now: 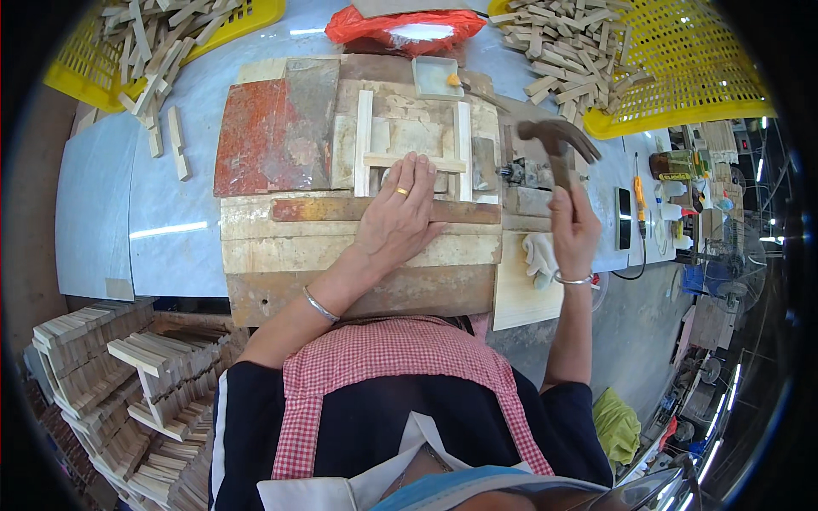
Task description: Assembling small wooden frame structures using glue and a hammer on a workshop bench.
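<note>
My left hand [399, 204] lies with stretched fingers on a wooden crosspiece [443, 164], its fingertips over the strip's upper edge. The crosspiece spans two pale wooden side strips, one on the left [364, 128] and one on the right [463, 136], forming an H shape. Raised off to the right, my right hand [575, 228] is closed round the handle of a claw hammer [558, 136], its metal head at the top, apart from the wood. Beneath the strips is a worn work board [358, 251] with a brown wooden bar [324, 209] across it.
Yellow baskets, left [72, 72] and right [682, 77], stand by piled wooden sticks. A red plastic bag [341, 34] and a clear tray [434, 77] lie at the back. Stacked wooden pieces [162, 366] fill the lower left. A white cloth [538, 255] lies near my right forearm.
</note>
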Tool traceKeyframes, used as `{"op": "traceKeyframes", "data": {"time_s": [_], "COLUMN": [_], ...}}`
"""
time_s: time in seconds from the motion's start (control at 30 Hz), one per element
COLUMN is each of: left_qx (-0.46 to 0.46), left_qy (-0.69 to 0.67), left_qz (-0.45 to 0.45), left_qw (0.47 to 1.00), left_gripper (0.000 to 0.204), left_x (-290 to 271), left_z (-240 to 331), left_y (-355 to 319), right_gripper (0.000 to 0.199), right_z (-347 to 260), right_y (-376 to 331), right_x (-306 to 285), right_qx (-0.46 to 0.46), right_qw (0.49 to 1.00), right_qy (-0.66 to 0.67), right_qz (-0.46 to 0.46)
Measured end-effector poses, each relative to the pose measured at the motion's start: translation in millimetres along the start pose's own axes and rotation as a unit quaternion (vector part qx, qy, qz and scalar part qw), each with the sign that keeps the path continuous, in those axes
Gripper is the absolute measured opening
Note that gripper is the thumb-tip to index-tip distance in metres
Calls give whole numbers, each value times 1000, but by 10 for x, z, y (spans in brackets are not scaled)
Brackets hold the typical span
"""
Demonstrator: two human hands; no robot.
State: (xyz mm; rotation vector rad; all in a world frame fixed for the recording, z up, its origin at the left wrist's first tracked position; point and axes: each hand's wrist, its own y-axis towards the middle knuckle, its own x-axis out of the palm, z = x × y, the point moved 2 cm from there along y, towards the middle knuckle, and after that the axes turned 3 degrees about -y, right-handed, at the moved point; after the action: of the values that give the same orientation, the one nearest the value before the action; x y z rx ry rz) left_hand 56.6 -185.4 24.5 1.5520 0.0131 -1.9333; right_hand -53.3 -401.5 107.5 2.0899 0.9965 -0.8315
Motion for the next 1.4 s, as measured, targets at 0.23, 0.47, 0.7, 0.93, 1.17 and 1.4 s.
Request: {"op": "traceKeyframes", "data": {"time_s": [0.23,0.47,0.7,0.93,1.17,1.4], "left_qx": [32,-18,-142,-430,-535,-552], "left_qy": [5,-45,-5,244,239,195], "left_qz": [66,95,185,129,63,44], "left_qw": [997,994,972,860,808,810], "left_gripper": [34,18,19,25,25,23], "left_x": [-170,30,-1316,-2419,-2507,-2609], "left_z": [-182,-270,-546,-603,-582,-589], "left_y": [126,355,-625,-2693,-3878,-3947], "right_gripper": [35,39,34,31,31,33], "right_z": [1499,2729,3503,3899,3468,2975], "right_y": [-328,-538,-336,-117,-28,-90], "right_x": [-656,-1000,-770,-753,-719,-815], "right_qx": [33,167,146,201,160,156], "right_qw": [995,959,968,956,961,958], "right_qy": [-53,-209,-196,-214,-223,-236], "right_qz": [82,98,54,-27,-23,-38]}}
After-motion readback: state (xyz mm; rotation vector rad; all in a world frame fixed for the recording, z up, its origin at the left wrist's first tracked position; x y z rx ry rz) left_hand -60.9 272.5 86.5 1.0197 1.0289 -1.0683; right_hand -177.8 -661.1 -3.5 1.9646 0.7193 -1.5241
